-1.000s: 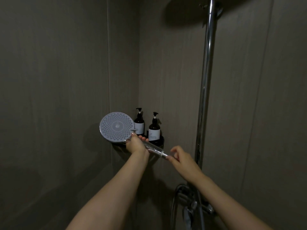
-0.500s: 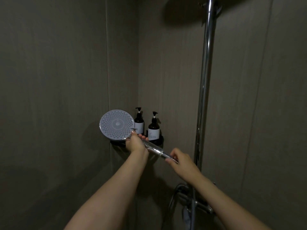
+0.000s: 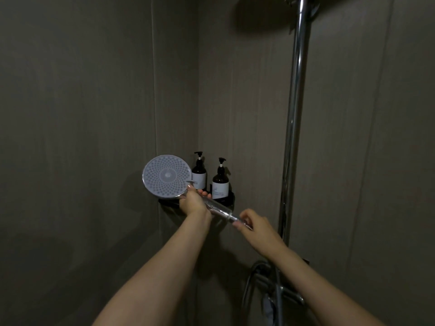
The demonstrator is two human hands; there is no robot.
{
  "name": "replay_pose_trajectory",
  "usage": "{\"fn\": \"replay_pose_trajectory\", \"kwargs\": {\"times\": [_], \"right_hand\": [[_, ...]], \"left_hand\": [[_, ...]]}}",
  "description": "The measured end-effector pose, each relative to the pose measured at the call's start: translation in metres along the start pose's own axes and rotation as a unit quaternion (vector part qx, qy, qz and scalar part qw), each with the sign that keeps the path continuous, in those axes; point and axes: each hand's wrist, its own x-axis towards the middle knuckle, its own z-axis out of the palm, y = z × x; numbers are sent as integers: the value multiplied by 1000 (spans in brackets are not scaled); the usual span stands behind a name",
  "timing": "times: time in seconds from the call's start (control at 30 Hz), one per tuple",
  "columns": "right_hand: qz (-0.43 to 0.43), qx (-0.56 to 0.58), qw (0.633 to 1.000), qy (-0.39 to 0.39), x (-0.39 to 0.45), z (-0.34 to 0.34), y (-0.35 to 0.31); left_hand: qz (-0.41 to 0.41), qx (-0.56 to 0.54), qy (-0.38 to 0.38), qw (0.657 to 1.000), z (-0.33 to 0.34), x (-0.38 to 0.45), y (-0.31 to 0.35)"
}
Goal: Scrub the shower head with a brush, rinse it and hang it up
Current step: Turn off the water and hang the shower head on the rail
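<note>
Shower head: the round grey hand shower head with a dotted nozzle face and a chrome and clear handle (image 3: 167, 176) is held out in front of me, its face turned back toward me, the handle slanting down from my left hand toward my right.
My left hand: my left hand (image 3: 194, 200) is wrapped around the top of the handle just under the round face, fingers curled behind it and thumb up against the rim.
My right hand: my right hand (image 3: 256, 226) pinches the lower chrome end of the handle where the hose joins, fingertips closed on it; how firmly I cannot tell.
Behind my left hand: two dark brown pump bottles with white labels (image 3: 220, 182) stand upright side by side on a small black corner shelf (image 3: 229, 200), just beyond my knuckles.
Beside my right hand: a tall chrome riser pipe (image 3: 294, 118) runs straight up the wall on the outer side of my right hand.
Below my right forearm: a chrome mixer valve (image 3: 280, 289) and a looping metal hose (image 3: 249, 282) sit low on the wall; details are dim.
Above: the dark round overhead shower (image 3: 261, 17) hangs at the top of the pipe, mostly in shadow.
Around: grey-brown wall panels (image 3: 77, 114) meet in the corner past my hands.
</note>
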Motion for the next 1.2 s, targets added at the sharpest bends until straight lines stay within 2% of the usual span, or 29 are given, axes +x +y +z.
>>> {"fn": "replay_pose_trajectory", "kwargs": {"times": [0.5, 1.2], "right_hand": [[9, -19, 1000, 7, 1, -2, 3], [8, 10, 1000, 9, 8, 2, 9]], "left_hand": [[5, 3, 5, 1000, 2, 0, -5], [4, 9, 0, 1000, 2, 7, -7]]}}
